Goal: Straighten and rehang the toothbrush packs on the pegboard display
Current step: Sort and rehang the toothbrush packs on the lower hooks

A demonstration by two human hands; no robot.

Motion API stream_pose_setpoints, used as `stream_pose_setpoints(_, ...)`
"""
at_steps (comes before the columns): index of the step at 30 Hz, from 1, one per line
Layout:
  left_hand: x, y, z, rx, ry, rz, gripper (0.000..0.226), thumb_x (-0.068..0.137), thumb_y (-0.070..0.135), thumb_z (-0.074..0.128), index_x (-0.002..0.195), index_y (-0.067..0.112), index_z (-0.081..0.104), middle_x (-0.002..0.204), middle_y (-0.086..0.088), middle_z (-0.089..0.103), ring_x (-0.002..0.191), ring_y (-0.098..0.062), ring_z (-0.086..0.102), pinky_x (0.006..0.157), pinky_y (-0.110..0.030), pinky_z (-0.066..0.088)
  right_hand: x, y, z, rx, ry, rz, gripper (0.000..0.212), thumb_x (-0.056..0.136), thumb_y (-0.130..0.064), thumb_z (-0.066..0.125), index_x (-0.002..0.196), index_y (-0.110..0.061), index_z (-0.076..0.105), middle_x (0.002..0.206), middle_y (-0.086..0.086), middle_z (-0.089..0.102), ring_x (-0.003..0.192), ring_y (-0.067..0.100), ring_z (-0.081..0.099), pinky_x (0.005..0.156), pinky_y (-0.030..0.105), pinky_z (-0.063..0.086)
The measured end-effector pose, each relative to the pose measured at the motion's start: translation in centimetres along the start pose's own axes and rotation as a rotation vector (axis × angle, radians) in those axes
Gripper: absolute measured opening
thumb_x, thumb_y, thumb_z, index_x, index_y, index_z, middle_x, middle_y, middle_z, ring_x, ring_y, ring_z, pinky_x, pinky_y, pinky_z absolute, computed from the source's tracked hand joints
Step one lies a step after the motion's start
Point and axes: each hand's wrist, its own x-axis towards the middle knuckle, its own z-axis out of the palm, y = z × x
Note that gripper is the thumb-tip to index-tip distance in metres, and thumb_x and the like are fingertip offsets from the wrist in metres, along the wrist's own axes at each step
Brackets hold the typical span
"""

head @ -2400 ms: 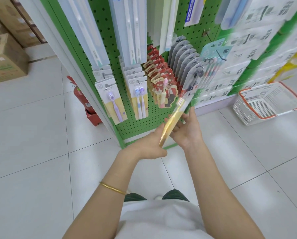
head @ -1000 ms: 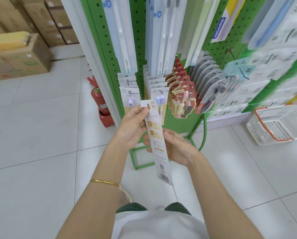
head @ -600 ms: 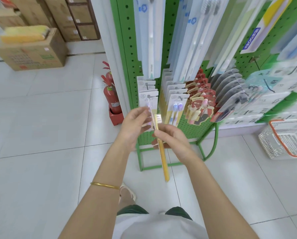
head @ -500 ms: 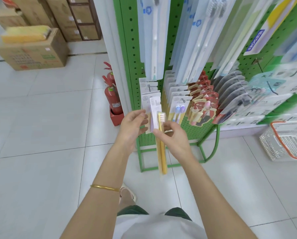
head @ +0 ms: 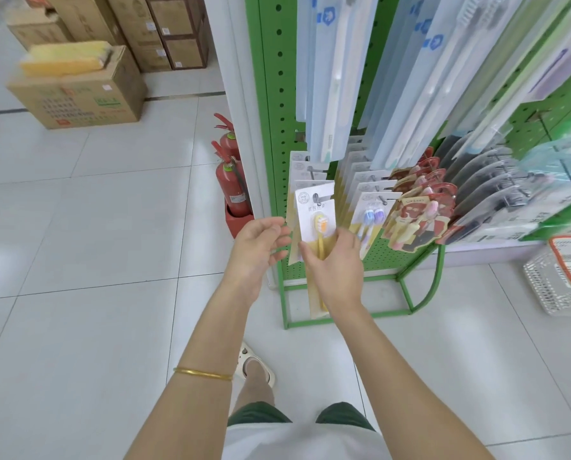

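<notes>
A yellow toothbrush pack with a white card top hangs at the front of the leftmost low hook on the green pegboard. My right hand holds the pack's lower part, thumb across its front. My left hand hovers just left of the pack with relaxed fingers and holds nothing. More white-carded packs hang behind it. Purple-brush packs and red cartoon packs fill the hooks to the right.
Long pale-blue toothbrush packs hang above. Two red fire extinguishers stand left of the rack. Cardboard boxes sit far left on the tiled floor. A white basket with an orange rim lies at the right.
The yellow pack turned from edge-on to face-on and went up onto the leftmost hook. My left hand let go of its top and drew back to the left.
</notes>
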Motion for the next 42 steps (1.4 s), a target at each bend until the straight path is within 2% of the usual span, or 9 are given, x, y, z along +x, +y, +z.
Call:
stream_pose_setpoints(10, 3.0, 2.8, -0.1, 0.115, 0.059, 0.104, 0.014, 0.096, 0.006, 0.048, 0.1, 0.015, 0.058, 0.096, -0.001, 0.061, 0.085, -0.012, 0.059, 0.074, -0.022, 0.051, 2.0, -0.9, 3.0, 0.015, 0.097, -0.013, 0.061, 0.084, -0.03, 0.069, 0.126, 0.004, 0.04, 0.116, 0.016, 0.047, 0.099, 0.033, 0.052, 0.071, 0.037, 0.044)
stream_pose_setpoints(14, 5.2, 4.1, 0.7, 0.265, 0.09, 0.208, 0.019, 0.095, 0.007, 0.05, 0.111, 0.011, 0.058, 0.096, 0.002, 0.059, 0.086, -0.011, 0.058, 0.072, -0.02, 0.05, 2.1, -1.1, 3.6, 0.014, 0.083, -0.003, 0.063, 0.087, -0.024, 0.066, 0.133, 0.007, 0.035, 0.118, 0.021, 0.047, 0.104, 0.037, 0.052, 0.076, 0.038, 0.045)
stream_pose_setpoints(18, 7.4, 5.1, 1.7, 0.463, 0.071, 0.356, 0.024, 0.094, 0.006, 0.049, 0.113, 0.013, 0.061, 0.101, 0.005, 0.059, 0.097, -0.014, 0.056, 0.089, -0.03, 0.05, 2.3, -1.3, 3.3, 0.021, 0.068, 0.014, 0.062, 0.09, -0.023, 0.062, 0.136, 0.007, 0.032, 0.124, 0.022, 0.044, 0.109, 0.039, 0.049, 0.08, 0.041, 0.045)
stream_pose_setpoints(23, 9.3, 6.2, 2.7, 0.681, 0.03, 0.489, 0.022, 0.094, 0.011, 0.054, 0.111, 0.006, 0.067, 0.11, -0.003, 0.066, 0.093, -0.01, 0.056, 0.078, -0.015, 0.039, 2.0, -1.3, 2.2, 0.016, 0.035, -0.004, 0.06, 0.091, -0.02, 0.059, 0.138, 0.004, 0.03, 0.133, 0.019, 0.04, 0.118, 0.035, 0.044, 0.085, 0.039, 0.042)
stream_pose_setpoints(30, 10.2, 6.7, 3.4, 0.839, -0.064, 0.501, 0.019, 0.091, 0.013, 0.059, 0.104, 0.005, 0.071, 0.107, -0.005, 0.068, 0.088, -0.01, 0.056, 0.067, -0.012, 0.036, 1.8, -1.3, 1.0, -0.004, -0.007, 0.006, 0.059, 0.091, -0.016, 0.058, 0.139, 0.0, 0.028, 0.133, 0.016, 0.04, 0.121, 0.03, 0.041, 0.088, 0.03, 0.036)
stream_pose_setpoints(33, 10.6, 7.0, 3.7, 0.848, -0.058, 0.431, 0.021, 0.091, 0.01, 0.058, 0.107, 0.004, 0.069, 0.112, -0.005, 0.065, 0.099, -0.014, 0.055, 0.076, -0.014, 0.035, 1.7, -1.2, 0.7, -0.003, -0.013, 0.008, 0.058, 0.091, -0.015, 0.058, 0.139, 0.0, 0.029, 0.133, 0.015, 0.04, 0.121, 0.029, 0.04, 0.087, 0.027, 0.035)
stream_pose_setpoints(36, 11.0, 6.9, 3.9, 0.905, -0.055, 0.396, 0.016, 0.09, 0.008, 0.057, 0.096, 0.0, 0.07, 0.103, -0.003, 0.064, 0.093, -0.015, 0.053, 0.073, -0.018, 0.035, 1.6, -1.1, 0.3, -0.007, -0.019, 0.016, 0.06, 0.091, -0.015, 0.058, 0.14, 0.0, 0.027, 0.136, 0.015, 0.038, 0.122, 0.029, 0.039, 0.088, 0.029, 0.035)
stream_pose_setpoints(39, 11.1, 6.5, 3.9, 0.876, 0.015, 0.433, 0.02, 0.09, 0.007, 0.055, 0.104, 0.003, 0.07, 0.114, -0.006, 0.067, 0.101, -0.021, 0.059, 0.076, -0.02, 0.039, 1.4, -0.9, 0.1, -0.004, -0.015, 0.014, 0.059, 0.091, -0.013, 0.058, 0.14, 0.001, 0.028, 0.135, 0.015, 0.039, 0.122, 0.028, 0.04, 0.088, 0.028, 0.035)
stream_pose_setpoints(42, 10.7, 5.8, 3.9, 0.849, 0.049, 0.499, 0.017, 0.088, 0.005, 0.053, 0.091, 0.007, 0.069, 0.098, -0.004, 0.067, 0.097, -0.026, 0.06, 0.072, -0.025, 0.04, 1.3, -0.8, -0.1, -0.018, -0.016, 0.011, 0.06, 0.09, -0.013, 0.058, 0.14, 0.001, 0.027, 0.133, 0.015, 0.039, 0.121, 0.029, 0.04, 0.088, 0.03, 0.037)
